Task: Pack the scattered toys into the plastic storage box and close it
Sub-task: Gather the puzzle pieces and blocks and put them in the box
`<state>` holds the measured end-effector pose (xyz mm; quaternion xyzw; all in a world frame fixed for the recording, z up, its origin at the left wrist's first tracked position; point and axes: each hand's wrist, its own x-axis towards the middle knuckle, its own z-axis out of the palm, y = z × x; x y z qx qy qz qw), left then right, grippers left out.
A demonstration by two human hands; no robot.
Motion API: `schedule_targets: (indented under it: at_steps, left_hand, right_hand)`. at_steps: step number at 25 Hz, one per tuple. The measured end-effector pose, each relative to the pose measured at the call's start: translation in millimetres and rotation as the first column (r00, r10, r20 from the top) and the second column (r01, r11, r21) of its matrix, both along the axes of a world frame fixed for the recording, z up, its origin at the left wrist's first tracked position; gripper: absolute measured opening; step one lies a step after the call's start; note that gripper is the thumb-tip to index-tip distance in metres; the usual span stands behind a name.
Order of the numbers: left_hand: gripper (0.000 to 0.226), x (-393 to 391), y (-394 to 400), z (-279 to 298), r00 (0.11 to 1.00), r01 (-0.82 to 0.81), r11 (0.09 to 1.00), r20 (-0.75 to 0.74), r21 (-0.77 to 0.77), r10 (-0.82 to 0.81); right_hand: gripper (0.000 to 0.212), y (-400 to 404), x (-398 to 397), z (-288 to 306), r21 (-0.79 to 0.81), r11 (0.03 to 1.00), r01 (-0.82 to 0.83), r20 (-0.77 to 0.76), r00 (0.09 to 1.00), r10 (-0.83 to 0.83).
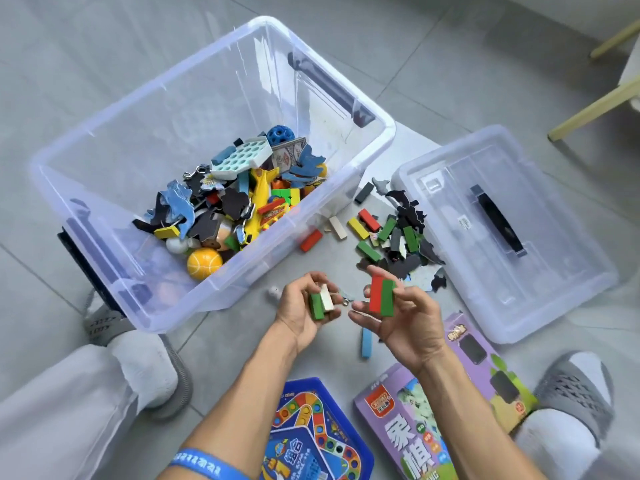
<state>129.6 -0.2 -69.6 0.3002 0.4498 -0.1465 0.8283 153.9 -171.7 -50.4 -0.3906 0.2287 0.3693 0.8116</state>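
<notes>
Home: tiled floor [450,57] strewn with toys [391,233]

Both forearms reach forward side by side, bare, a blue wristband [204,466] on the left one. Left hand [304,311] palm up, fingers curled closed around small blocks. Right hand [403,320] just beside it, apart, palm turned inward, thumb and fingertips pinching two blocks upright. Both hands raised above the floor. Knees spread wide, light trousers on the left leg, white socks, grey slippers on both feet.
</notes>
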Motion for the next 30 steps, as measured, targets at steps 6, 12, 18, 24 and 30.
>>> schedule_targets:
  at_steps: [6, 12, 18, 24, 30]
  left_hand:
    - [0.019, 8.4, -10.1, -16.7, 0.915, 0.357, 0.55, -0.164, 0.755, -0.37]
    - [0.053, 55.1, 3.0, -43.8, 0.583, 0.427, -0.457, -0.624, 0.78, -0.52]
    - [0.037, 57.9, -0.6, -54.8, 0.624, 0.506, -0.357, -0.619, 0.785, -0.477]
    - [0.026, 45.9, 7.3, -40.0, 0.673, 0.47, -0.281, -0.545, 0.837, -0.5]
    - [0.011, 3.5, 3.1, -2.9, 0.997, 0.023, 0.977, -0.073, 0.213, -0.007]
  right_hand:
    - [0.016, -10.3, -23.9, -7.8, -0.303, 0.952, 0.033, -0.02, 0.999, -0.041]
    - [0.024, -16.6, -47.6, -19.2, -0.574, 0.752, -0.325, -0.039, 0.928, 0.372]
    - [0.013, -22.5, -56.6, -32.3, -0.833, 0.519, -0.189, 0.004, 0.937, 0.348]
    - [0.025, 10.2, -67.9, -48.7, -0.987, -0.148, -0.064, -0.158, 0.574, 0.804]
    - [0.012, 8.3, -55.7, -54.7, -0.867, 0.489, -0.093, 0.059, 0.956, 0.287]
